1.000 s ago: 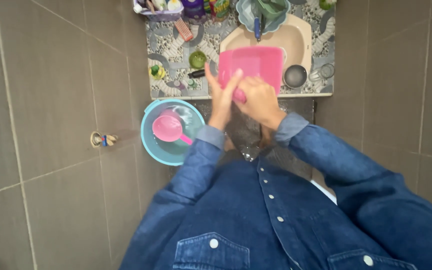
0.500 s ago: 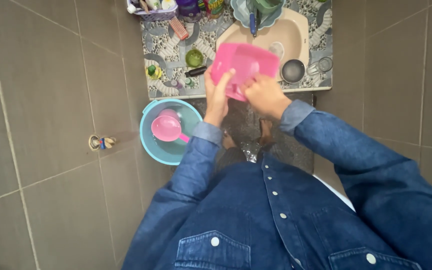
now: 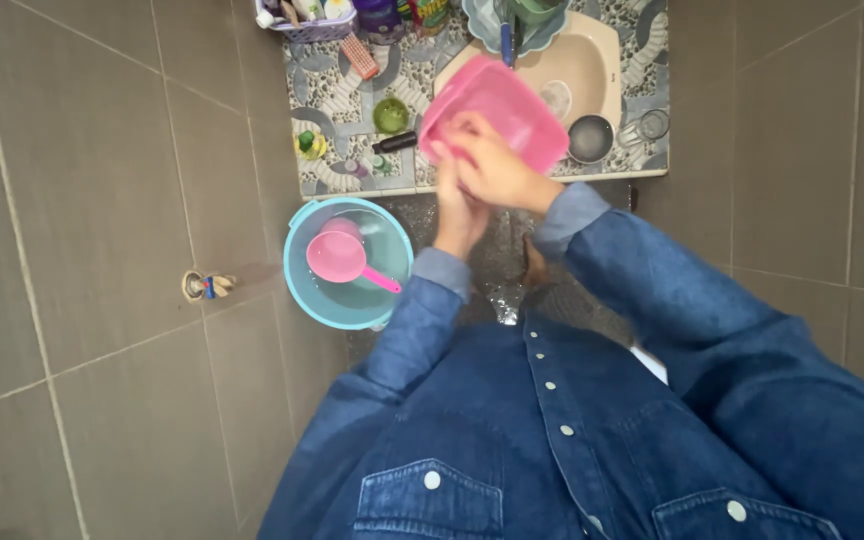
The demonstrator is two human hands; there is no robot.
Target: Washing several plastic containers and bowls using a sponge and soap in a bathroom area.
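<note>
A pink plastic tub (image 3: 508, 103) is held up, tilted, over the front edge of a pebble-patterned counter (image 3: 352, 90). My left hand (image 3: 458, 210) grips its lower edge from underneath. My right hand (image 3: 492, 165) lies across the tub's near side, fingers pressed on the plastic. Both arms wear blue denim sleeves. The tub hides part of the beige sink basin (image 3: 577, 70) behind it.
A light-blue bucket (image 3: 297, 270) of water with a pink dipper (image 3: 340, 257) stands on the floor at the left. On the counter are a green cup (image 3: 390, 115), a metal bowl (image 3: 590, 138), a glass (image 3: 650, 125) and bottles. Grey tiled walls close in both sides.
The tub has turned and tilted toward the right. My left hand dropped from its left edge to beneath it, and my right hand slid across its near side.
</note>
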